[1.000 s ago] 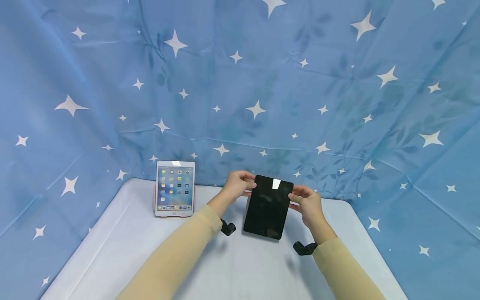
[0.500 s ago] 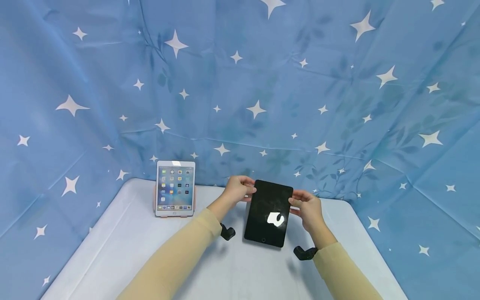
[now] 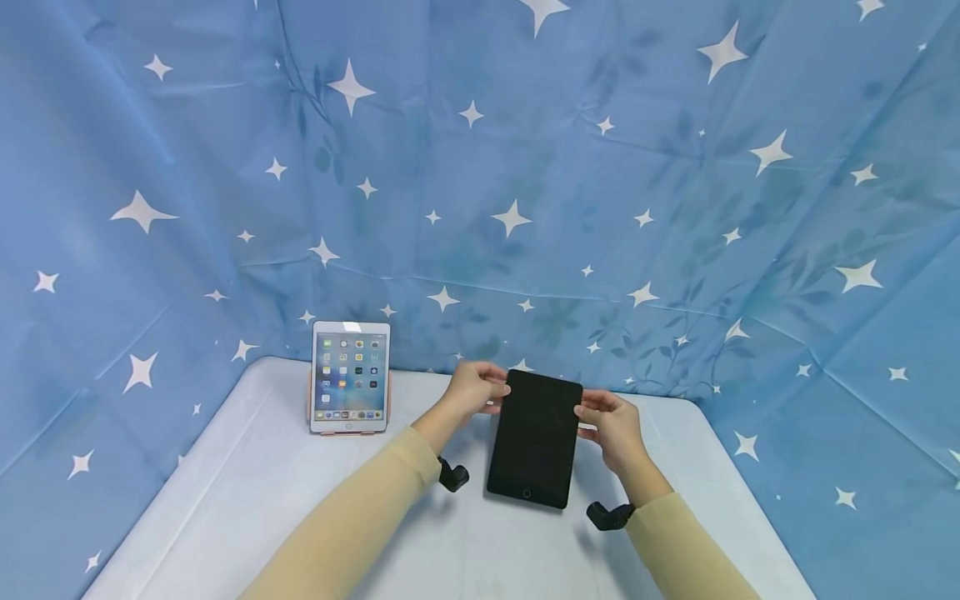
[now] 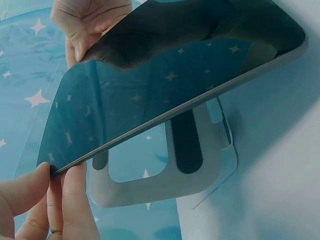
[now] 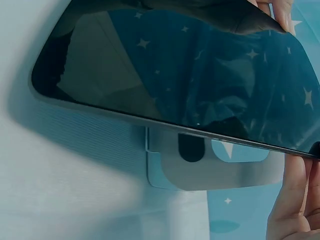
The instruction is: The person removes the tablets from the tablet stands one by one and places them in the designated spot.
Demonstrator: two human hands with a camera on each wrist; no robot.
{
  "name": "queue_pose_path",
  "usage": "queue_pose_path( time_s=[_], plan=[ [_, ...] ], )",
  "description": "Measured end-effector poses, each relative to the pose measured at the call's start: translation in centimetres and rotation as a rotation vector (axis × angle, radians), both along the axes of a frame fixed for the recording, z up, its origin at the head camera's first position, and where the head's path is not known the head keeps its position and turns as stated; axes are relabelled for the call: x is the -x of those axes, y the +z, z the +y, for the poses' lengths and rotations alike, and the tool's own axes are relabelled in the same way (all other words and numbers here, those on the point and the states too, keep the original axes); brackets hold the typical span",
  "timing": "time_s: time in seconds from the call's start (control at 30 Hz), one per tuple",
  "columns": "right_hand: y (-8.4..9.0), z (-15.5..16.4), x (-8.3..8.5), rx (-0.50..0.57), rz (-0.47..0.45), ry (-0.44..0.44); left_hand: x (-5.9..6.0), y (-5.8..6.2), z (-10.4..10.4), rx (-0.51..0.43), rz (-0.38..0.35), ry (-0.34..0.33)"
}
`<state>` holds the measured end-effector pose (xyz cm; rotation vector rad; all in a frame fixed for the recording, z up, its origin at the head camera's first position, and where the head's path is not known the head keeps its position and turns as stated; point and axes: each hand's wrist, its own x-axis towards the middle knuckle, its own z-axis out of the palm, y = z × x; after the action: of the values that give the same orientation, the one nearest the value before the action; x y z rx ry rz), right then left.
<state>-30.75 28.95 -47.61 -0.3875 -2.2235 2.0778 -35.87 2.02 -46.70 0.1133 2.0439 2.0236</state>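
Note:
A black tablet [image 3: 534, 437], its screen dark, leans back right of the table's middle, upper edge raised. My left hand [image 3: 474, 388] pinches its upper left corner between thumb and fingers. At the upper right side, my right hand [image 3: 613, 423] pinches it the same way. Behind the tablet, a grey stand [image 4: 209, 170] with dark pads shows in the left wrist view; the tablet hides it from the head view. A gap shows between tablet and stand plate there. Whether the tablet's lower edge touches anything is unclear.
A white tablet [image 3: 350, 379] with a lit screen of app icons stands upright on a pinkish stand [image 3: 348, 433] at the table's back left. The white table [image 3: 247, 492] is backed by a blue curtain [image 3: 480, 167] with white stars.
Both hands have brought the black tablet down and a little towards me, still gripping its upper corners. The bright reflection on its screen has gone. The white tablet has not moved.

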Motion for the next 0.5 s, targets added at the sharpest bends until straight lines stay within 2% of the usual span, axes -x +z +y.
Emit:
queue_pose_path(
  time_s=[0.5],
  plan=[
    [-1.09,-0.22,-0.37,-0.026,-0.026,0.006,-0.60,-0.89,-0.16,-0.022,-0.031,0.001]
  ],
)
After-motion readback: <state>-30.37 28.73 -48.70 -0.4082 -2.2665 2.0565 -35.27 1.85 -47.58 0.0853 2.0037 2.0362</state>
